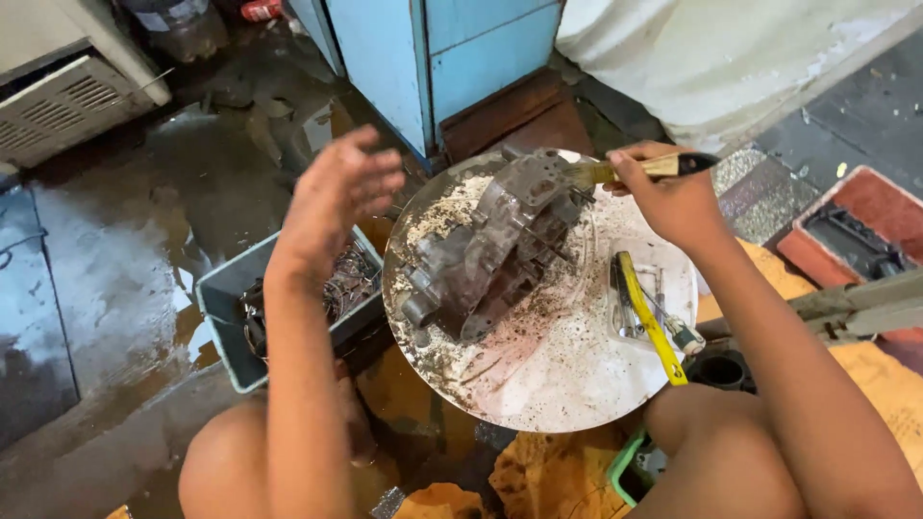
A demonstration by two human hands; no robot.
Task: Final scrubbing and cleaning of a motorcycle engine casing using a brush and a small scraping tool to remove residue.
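Observation:
A dirty grey metal engine casing [495,245] lies tilted on a round white basin [567,384] smeared with grime. My right hand [668,197] grips a paintbrush [625,170] with a yellowish handle, and its bristles touch the casing's upper right edge. My left hand [336,197] hovers open, fingers spread, just left of the basin and above a grey tub [226,308]; it holds nothing.
A yellow-handled tool [652,322] and small metal tools lie on the basin's right side. The grey tub holds dark metal parts. A blue cabinet [442,58] stands behind, a red tray [851,235] at right, wet oily floor [115,279] at left. My knees frame the bottom.

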